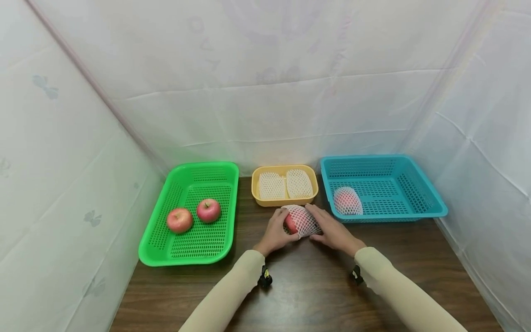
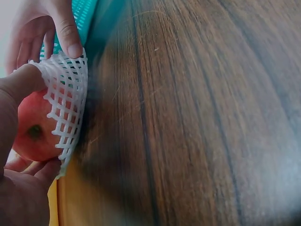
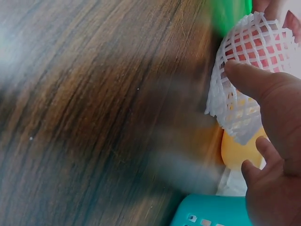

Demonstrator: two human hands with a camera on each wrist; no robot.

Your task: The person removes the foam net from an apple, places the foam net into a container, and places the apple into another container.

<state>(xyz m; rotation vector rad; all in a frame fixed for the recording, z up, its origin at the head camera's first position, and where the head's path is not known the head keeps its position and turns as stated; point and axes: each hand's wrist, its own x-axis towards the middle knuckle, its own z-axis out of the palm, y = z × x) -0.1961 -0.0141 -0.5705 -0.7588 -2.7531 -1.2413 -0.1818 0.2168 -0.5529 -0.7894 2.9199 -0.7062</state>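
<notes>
A red apple (image 2: pixel 35 127) sits partly inside a white foam net (image 1: pixel 306 221), its stem end bare toward the left. My left hand (image 1: pixel 275 233) grips the apple and the open edge of the net from the left, thumb and fingertips at that edge. From the other side my right hand (image 1: pixel 333 231) holds the net around its right end; its thumb (image 3: pixel 247 75) lies on the mesh. In the right wrist view the loose end of the net (image 3: pixel 244 127) hangs past the apple. Both hands are low over the table, in front of the yellow tray.
Two bare apples (image 1: pixel 179 220) lie in a green basket (image 1: pixel 226 240) on the left. Flat foam nets (image 1: pixel 272 186) fill the yellow tray (image 1: pixel 282 203) at the back. The blue basket (image 1: pixel 423 210) on the right holds one netted apple (image 1: pixel 347 201). White sheets (image 1: pixel 265 115) wall the table.
</notes>
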